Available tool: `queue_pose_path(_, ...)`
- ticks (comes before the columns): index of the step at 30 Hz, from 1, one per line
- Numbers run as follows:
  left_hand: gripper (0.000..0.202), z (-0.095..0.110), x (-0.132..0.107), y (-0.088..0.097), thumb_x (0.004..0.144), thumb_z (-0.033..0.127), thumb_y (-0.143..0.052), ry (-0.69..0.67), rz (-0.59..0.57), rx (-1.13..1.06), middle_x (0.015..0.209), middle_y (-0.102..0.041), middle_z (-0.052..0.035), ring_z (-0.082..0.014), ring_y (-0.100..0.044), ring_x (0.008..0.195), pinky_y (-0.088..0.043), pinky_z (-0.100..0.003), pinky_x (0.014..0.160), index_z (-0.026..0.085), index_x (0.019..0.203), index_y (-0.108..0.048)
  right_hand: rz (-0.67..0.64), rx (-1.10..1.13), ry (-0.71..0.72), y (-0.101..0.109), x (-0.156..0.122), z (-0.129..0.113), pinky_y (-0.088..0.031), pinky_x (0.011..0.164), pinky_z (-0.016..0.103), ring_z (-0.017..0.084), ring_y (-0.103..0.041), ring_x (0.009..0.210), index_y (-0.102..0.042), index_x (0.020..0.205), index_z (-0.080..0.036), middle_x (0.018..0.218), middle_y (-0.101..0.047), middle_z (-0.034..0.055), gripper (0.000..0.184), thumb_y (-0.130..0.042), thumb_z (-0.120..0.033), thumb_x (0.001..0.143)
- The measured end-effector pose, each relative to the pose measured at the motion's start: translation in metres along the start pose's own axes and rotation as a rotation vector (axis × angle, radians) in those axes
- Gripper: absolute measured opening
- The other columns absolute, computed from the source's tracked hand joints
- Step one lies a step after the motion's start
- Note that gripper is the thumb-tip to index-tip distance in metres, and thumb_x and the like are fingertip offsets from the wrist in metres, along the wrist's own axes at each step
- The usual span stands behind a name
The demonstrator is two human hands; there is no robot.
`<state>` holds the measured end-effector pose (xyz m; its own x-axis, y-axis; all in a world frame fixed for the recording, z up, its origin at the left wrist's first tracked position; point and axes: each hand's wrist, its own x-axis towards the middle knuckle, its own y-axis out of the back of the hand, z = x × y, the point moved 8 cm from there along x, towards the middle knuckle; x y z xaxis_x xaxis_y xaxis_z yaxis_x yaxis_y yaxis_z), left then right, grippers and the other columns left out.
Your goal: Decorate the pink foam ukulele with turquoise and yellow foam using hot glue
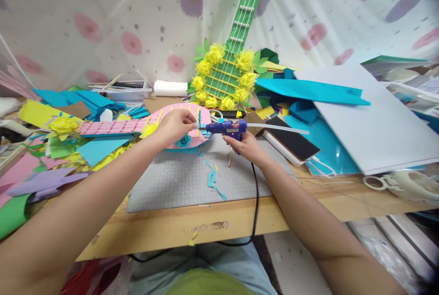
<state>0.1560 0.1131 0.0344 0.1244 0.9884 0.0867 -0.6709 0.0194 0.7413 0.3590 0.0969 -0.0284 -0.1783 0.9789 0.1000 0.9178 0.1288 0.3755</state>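
Note:
My right hand [247, 147] is wrapped round the handle of a blue hot glue gun [224, 127], its nozzle pointing left. A long pale glue stick [279, 127] sticks out of the gun's back end. My left hand [176, 126] is closed in a pinch right at the nozzle; what sits between its fingertips is too small to make out. Beneath that hand lies a pink paper guitar [116, 126] with yellow strips and a blue edge. A blue paper flower [184, 141] is on its body, partly covered by my left hand, and a yellow paper flower [62, 126] sits at the neck's end.
Blue paper scraps [211, 178] lie on the grey cutting mat [164, 192]. Behind stands a green paper guitar [236, 39] with yellow flowers. To the right are a phone [291, 137], a white board [373, 126] and scissors [380, 182]. The gun's black cord [255, 203] hangs over the table edge.

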Motion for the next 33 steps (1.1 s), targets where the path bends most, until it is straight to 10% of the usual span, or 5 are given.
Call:
queue_pose_path(18, 0.012, -0.010, -0.004, 0.020, 0.063, 0.018, -0.071, 0.144, -0.071, -0.357, 0.062, -0.065, -0.0003, -0.0123, -0.061, 0.060, -0.045, -0.027, 0.063, 0.016, 0.066, -0.060, 0.259, -0.484, -0.070, 0.046, 0.011, 0.031, -0.048, 0.081, 0.040, 0.030, -0.064, 0.098, -0.065, 0.106, -0.017, 0.100, -0.070, 0.0136, 0.044, -0.061, -0.048, 0.075)
queue_pose_path(33, 0.006, -0.040, 0.003, 0.043, 0.065, 0.022, -0.065, 0.019, -0.049, -0.005, 0.073, -0.066, -0.0016, -0.0146, -0.060, 0.069, -0.045, -0.028, 0.069, 0.018, 0.070, -0.064, -0.016, -0.937, -0.081, 0.049, -0.020, -0.005, -0.042, 0.068, 0.034, 0.026, -0.058, 0.082, -0.053, 0.074, -0.020, 0.083, -0.063, 0.0091, 0.035, -0.068, -0.050, 0.067)
